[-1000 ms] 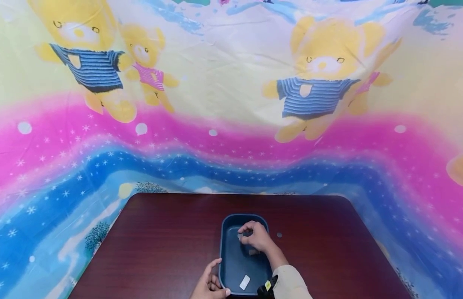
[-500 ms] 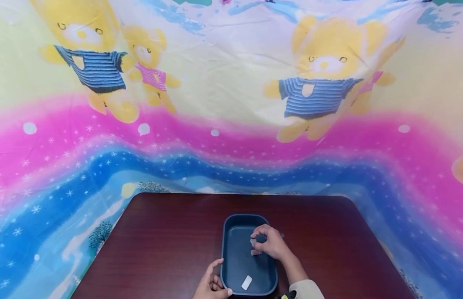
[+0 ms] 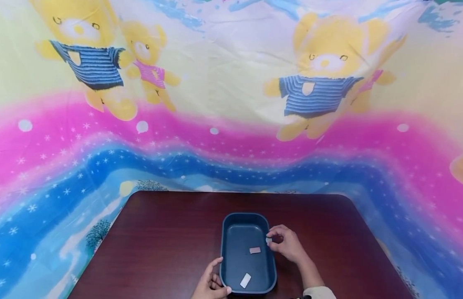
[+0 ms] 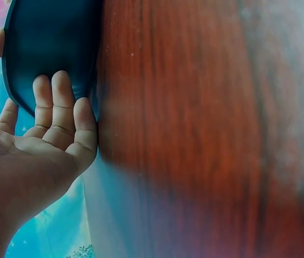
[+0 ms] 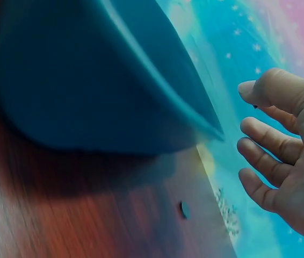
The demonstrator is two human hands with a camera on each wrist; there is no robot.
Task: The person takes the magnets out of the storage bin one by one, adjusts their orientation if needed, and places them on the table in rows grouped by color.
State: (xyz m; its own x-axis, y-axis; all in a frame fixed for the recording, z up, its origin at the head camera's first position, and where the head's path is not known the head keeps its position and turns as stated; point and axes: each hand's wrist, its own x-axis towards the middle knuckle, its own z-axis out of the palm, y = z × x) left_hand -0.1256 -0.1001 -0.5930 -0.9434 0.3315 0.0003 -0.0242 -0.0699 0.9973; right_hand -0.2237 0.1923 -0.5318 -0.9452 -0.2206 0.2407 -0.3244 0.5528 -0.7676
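A dark blue-grey rectangular tray [image 3: 235, 218] stands on the table. My left hand [image 3: 209, 282] rests against its near left corner, index finger along the left side and thumb at the near edge. In the left wrist view its fingers [image 4: 60, 105] lie loosely bent against the outer wall. Just outside the tray's right rim, my right hand [image 3: 289, 245] pinches a small pale disc [image 3: 268, 240] between thumb and index finger; in the right wrist view the disc is mostly hidden. Inside the tray lie a pinkish rectangular piece [image 3: 255, 250] and a white one [image 3: 245, 280].
A small dark disc [image 5: 184, 209] lies on the brown tabletop [image 5: 93, 226] beyond the tray's right side; my right hand covers it in the head view. A patterned cloth with bears [image 3: 212, 99] hangs behind the table's far edge.
My right hand has moved right, from above the tray's inside to just past its right rim, carrying the pale disc. The pinkish piece is uncovered. The left hand keeps its place.
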